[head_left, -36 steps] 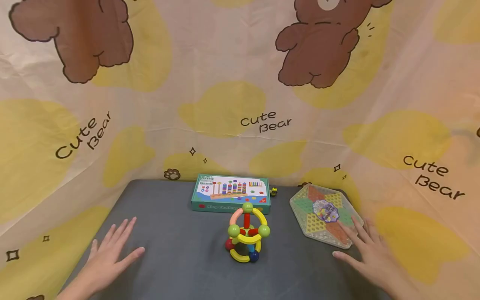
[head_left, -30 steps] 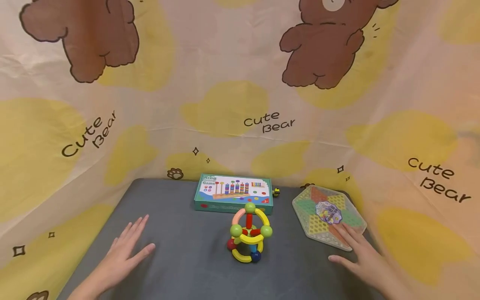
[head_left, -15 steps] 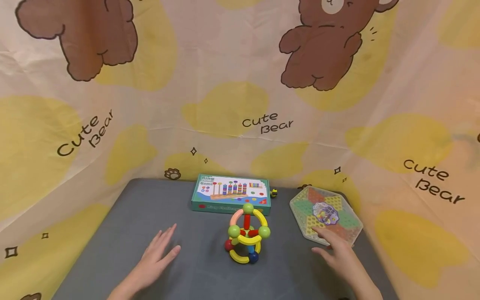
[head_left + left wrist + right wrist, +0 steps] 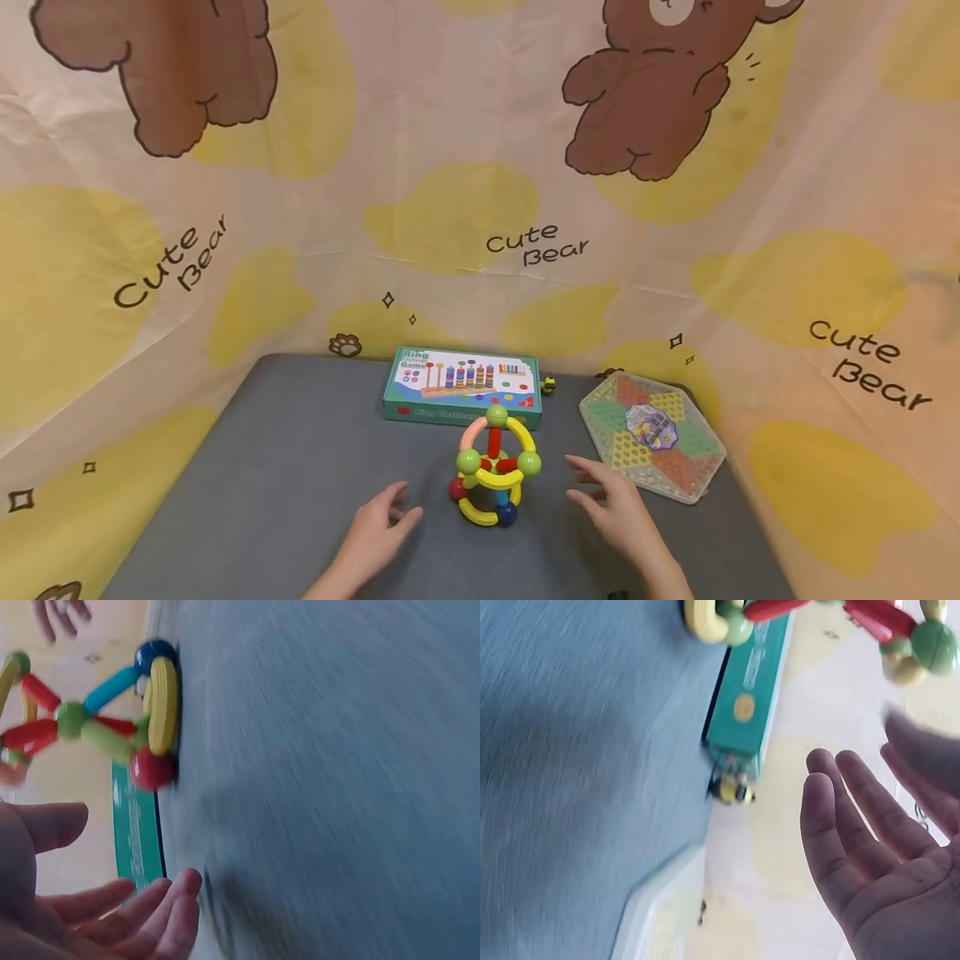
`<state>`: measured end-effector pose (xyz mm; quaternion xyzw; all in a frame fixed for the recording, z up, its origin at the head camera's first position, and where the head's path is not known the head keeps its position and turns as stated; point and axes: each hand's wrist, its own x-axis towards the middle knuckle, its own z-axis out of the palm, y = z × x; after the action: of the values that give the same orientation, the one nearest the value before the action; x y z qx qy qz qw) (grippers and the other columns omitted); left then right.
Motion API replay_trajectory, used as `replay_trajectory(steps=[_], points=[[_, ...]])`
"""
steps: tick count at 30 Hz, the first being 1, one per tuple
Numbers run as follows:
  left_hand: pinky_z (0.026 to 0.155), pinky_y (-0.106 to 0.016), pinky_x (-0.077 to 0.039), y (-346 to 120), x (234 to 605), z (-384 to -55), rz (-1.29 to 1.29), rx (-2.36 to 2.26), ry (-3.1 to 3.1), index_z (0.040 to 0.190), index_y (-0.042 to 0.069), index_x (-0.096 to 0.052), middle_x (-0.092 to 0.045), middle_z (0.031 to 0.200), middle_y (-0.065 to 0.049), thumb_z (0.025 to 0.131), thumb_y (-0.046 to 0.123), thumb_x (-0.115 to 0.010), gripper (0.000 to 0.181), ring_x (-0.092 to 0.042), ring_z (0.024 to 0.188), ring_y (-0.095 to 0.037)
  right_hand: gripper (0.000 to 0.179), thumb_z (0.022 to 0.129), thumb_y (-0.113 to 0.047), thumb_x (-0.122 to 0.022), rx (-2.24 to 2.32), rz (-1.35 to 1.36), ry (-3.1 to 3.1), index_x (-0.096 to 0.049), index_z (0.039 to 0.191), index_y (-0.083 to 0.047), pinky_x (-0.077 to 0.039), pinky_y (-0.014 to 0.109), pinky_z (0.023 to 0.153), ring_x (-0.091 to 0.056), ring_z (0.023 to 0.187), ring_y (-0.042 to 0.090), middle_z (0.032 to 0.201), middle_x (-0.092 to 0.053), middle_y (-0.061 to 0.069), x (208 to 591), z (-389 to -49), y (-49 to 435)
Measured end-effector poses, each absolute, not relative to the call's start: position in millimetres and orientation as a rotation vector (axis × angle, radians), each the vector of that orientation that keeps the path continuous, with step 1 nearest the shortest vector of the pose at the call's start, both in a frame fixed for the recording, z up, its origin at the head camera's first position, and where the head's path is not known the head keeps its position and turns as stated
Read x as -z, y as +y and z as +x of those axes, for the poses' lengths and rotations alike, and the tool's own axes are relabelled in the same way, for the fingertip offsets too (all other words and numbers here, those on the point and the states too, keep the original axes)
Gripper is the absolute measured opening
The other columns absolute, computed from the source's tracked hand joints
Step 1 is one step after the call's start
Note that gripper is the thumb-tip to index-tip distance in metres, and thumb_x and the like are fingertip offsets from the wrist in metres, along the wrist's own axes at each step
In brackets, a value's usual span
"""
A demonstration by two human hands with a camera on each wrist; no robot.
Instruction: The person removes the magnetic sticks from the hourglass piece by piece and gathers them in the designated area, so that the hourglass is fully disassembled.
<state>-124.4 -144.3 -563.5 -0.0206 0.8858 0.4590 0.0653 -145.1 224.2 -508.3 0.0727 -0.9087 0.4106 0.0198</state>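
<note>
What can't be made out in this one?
Head view: small yellow thing, too small for detail; right wrist view blurs it.
Head view: dark thing, cut off by the bottom edge.
Left wrist view: part of the toy, cut off by the left edge.
Right wrist view: most of the board, cut off by the bottom edge.

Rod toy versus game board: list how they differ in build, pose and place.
The rod toy is an open frame of balls and bars; the game board is a thin six-sided slab.
The rod toy stands up; the game board lies flat.
The rod toy is between the left hand and right hand; the game board is off to the right.
Both show red, yellow and green, and neither is held.
</note>
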Motion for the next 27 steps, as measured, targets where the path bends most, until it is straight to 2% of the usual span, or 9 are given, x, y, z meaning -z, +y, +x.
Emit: replay_trajectory(steps=[4, 8, 13, 16, 22, 27], points=[[0.065, -0.032, -0.05, -120.7, 562.2, -132.0, -0.045, -1.346, 2.692, 0.134, -0.002, -0.059, -0.068, 0.118, -0.015, 0.091, 0.033, -0.074, 0.057, -0.059, 0.076, -0.01, 0.033, 0.102, -0.011, -0.06, -1.499, 0.166, -2.747, -0.065, 0.133, -0.022, -0.058, 0.028, 0.077, -0.07, 0.105, 0.023, 0.123, -0.07, 0.004, 508.1, -153.8, 209.3], [0.064, -0.034, -0.047, -101.4, 567.7, -139.2, -0.045, -1.311, 2.708, 0.136, -0.004, -0.056, -0.065, 0.107, -0.012, 0.087, 0.035, -0.078, 0.066, -0.055, 0.071, -0.014, 0.031, 0.105, -0.024, -0.055, -1.802, 0.071, -2.614, -0.063, 0.135, -0.017, -0.06, 0.034, 0.08, -0.069, 0.107, 0.029, 0.122, -0.07, 0.007, 501.2, -161.4, 197.3], [0.077, -0.048, -0.054, -76.7, 578.5, -148.5, -0.017, -1.204, 2.837, 0.136, -0.006, -0.054, -0.061, 0.108, -0.014, 0.081, 0.043, -0.081, 0.078, -0.063, 0.088, -0.027, 0.038, 0.104, -0.031, -0.056, -1.992, 0.055, -2.55, -0.061, 0.136, -0.012, -0.06, 0.036, 0.082, -0.07, 0.106, 0.027, 0.128, -0.067, 0.014, 492.3, -167.5, 186.3], [0.085, -0.052, -0.054, -65.4, 581.8, -152.0, 0.017, -1.174, 2.904, 0.13, -0.005, -0.057, -0.06, 0.11, -0.014, 0.08, 0.039, -0.084, 0.072, -0.062, 0.097, -0.031, 0.039, 0.105, -0.03, -0.056, -2.022, 0.098, -2.56, -0.059, 0.138, -0.009, -0.06, 0.034, 0.083, -0.068, 0.105, 0.025, 0.129, -0.065, 0.017, 489.6, -170.0, 181.3], [0.085, -0.051, -0.052, -52.5, 584.3, -157.2, 0.059, -1.171, 2.935, 0.125, -0.006, -0.058, -0.058, 0.108, -0.016, 0.081, 0.015, -0.082, 0.055, -0.058, 0.099, -0.032, 0.042, 0.104, -0.03, -0.057, -1.996, 0.112, -2.609, -0.058, 0.14, -0.008, -0.059, 0.031, 0.083, -0.065, 0.103, 0.023, 0.128, -0.065, 0.015, 488.1, -171.0, 176.9], [0.084, -0.051, -0.053, -48.5, 584.3, -160.6, 0.115, -1.187, 2.899, 0.127, -0.006, -0.058, -0.055, 0.111, -0.018, 0.083, 0.008, -0.079, 0.051, -0.054, 0.098, -0.031, 0.043, 0.103, -0.033, -0.058, -1.977, 0.088, -2.634, -0.058, 0.14, -0.011, -0.059, 0.033, 0.084, -0.066, 0.102, 0.022, 0.126, -0.067, 0.012, 488.1, -170.6, 178.1]])
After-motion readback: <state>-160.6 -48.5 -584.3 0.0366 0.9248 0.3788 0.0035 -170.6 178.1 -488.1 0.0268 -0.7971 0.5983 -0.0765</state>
